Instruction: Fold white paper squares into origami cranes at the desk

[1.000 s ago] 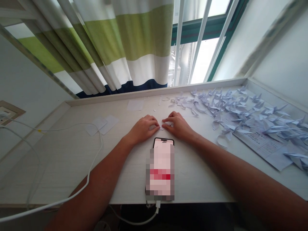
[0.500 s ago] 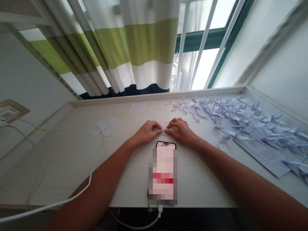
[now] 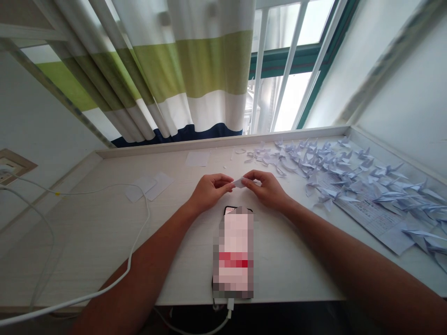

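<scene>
My left hand (image 3: 208, 190) and my right hand (image 3: 267, 188) meet just above the white desk (image 3: 91, 232), both pinching a small piece of folded white paper (image 3: 239, 182) between their fingertips. The paper is lifted a little off the desk surface. A phone (image 3: 233, 251) lies flat right in front of my hands, near the desk's front edge, with a white cable plugged into its near end.
Several folded paper cranes (image 3: 331, 165) lie spread over the right side of the desk, some on a printed sheet (image 3: 370, 211). Flat white paper squares (image 3: 148, 186) lie to the left and one (image 3: 197, 158) at the back. A white cable (image 3: 132, 253) loops across the left. A striped curtain (image 3: 181, 70) hangs behind.
My hands were pressing the small paper flat on the desk; now they have raised it slightly and hold it pinched between the fingertips.
</scene>
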`<state>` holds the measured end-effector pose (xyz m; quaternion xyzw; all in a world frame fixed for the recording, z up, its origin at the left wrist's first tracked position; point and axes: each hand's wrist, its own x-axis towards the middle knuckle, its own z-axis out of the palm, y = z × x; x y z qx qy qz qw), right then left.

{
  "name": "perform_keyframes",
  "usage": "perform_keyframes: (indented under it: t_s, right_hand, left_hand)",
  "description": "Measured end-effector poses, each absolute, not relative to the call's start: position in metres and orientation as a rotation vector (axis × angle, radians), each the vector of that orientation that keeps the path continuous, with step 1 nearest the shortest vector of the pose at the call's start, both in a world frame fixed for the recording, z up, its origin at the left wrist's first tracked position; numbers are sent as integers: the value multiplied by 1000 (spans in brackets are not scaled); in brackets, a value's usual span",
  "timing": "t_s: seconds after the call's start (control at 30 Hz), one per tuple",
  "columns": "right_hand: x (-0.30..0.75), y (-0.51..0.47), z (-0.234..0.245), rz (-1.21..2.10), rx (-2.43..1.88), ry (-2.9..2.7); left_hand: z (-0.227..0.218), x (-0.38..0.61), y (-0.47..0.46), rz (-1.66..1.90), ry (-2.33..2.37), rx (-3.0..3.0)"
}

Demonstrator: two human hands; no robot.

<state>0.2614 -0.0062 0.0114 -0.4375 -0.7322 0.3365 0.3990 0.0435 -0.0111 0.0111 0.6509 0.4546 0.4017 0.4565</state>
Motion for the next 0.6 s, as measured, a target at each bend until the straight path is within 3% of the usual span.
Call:
perform_keyframes:
  t_s: [0.6]
  right_hand:
    - [264, -3, 7, 929, -1124, -1829]
  left_hand:
    - [16, 30, -8, 799, 1286, 2157]
